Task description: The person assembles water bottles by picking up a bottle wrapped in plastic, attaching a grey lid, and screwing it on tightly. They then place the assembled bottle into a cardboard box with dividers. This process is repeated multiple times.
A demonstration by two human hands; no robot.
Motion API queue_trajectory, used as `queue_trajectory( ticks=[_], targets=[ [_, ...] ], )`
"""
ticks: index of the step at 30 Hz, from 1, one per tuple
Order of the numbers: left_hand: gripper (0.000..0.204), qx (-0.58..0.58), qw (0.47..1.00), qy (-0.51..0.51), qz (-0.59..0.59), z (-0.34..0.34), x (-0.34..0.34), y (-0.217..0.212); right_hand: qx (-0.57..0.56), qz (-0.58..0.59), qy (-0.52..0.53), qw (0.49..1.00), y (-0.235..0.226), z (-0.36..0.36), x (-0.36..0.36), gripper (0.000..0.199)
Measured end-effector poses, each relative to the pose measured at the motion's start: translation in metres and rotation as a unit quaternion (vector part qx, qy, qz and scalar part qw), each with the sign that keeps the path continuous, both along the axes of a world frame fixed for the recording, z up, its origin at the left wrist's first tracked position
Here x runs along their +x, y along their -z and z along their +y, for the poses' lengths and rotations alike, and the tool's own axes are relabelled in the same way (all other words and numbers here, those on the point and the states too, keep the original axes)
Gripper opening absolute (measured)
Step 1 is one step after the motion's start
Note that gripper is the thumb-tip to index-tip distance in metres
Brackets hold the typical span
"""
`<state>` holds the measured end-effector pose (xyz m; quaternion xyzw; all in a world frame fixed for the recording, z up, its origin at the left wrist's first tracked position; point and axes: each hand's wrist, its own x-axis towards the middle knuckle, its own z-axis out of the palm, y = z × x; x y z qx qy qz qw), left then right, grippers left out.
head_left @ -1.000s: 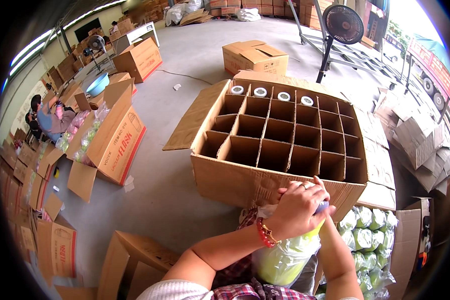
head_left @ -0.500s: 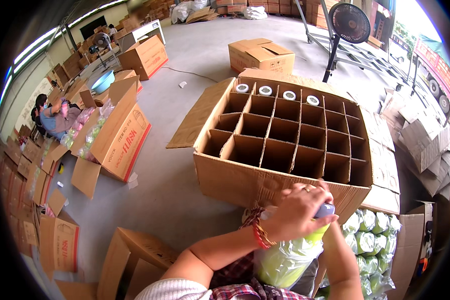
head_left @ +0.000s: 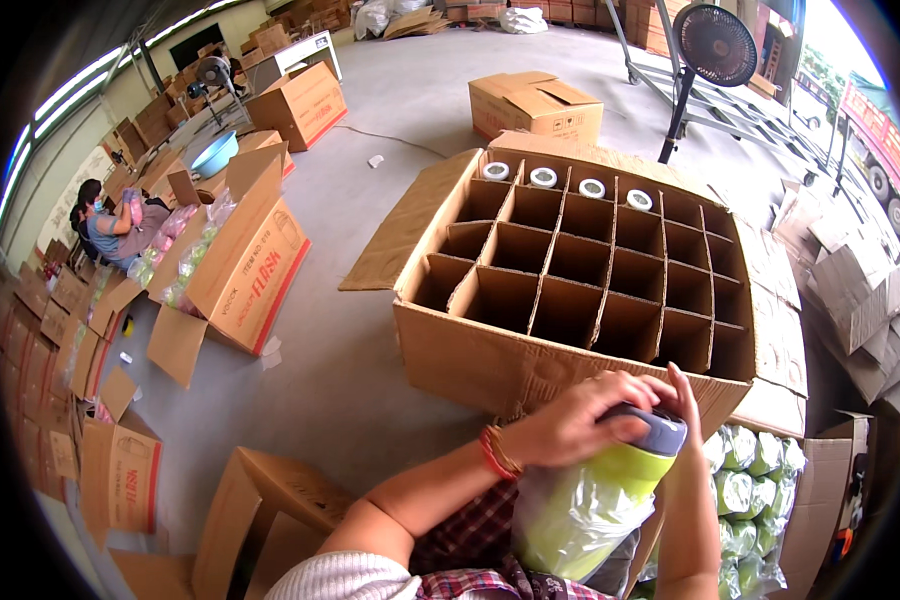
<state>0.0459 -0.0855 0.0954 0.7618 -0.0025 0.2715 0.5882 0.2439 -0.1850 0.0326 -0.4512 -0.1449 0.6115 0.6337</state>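
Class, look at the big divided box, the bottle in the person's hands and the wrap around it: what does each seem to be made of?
Divided box: brown corrugated cardboard, matt, with slotted partitions. Bottle: probably plastic, smooth yellow-green body with a grey cap. Wrap: thin clear plastic film, crinkled and glossy. Both hands, left and right, hold the cap end.

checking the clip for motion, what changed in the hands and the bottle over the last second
Little changed. The left hand stays cupped over the grey cap of the yellow-green bottle in its clear wrap, and the right hand stays behind it; the bottle has tipped slightly more to the right. The divided carton still holds four white-capped bottles in its far row.
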Motion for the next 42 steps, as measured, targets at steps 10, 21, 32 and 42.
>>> queue_trajectory(
  ticks=[10, 21, 32, 42],
  targets=[
    [0.019, -0.195, 0.971, 0.103, -0.088, 0.023, -0.003, 0.048, 0.025, -0.309, -0.062, 0.949, -0.052, -0.031, -0.027, 0.064],
    [0.021, 0.287, 0.937, -0.198, 0.041, -0.023, 0.016, -0.029, 0.201, 0.198, -0.069, 0.957, 0.031, 0.023, -0.019, 0.055],
    [0.022, -0.289, 0.935, 0.136, -0.153, 0.031, -0.001, 0.063, 0.006, -0.415, -0.124, 0.901, -0.090, -0.036, -0.032, 0.059],
    [0.022, 0.225, 0.955, -0.162, 0.105, -0.025, 0.019, -0.042, 0.093, 0.230, -0.127, 0.960, -0.010, 0.030, -0.034, 0.055]
  ],
)
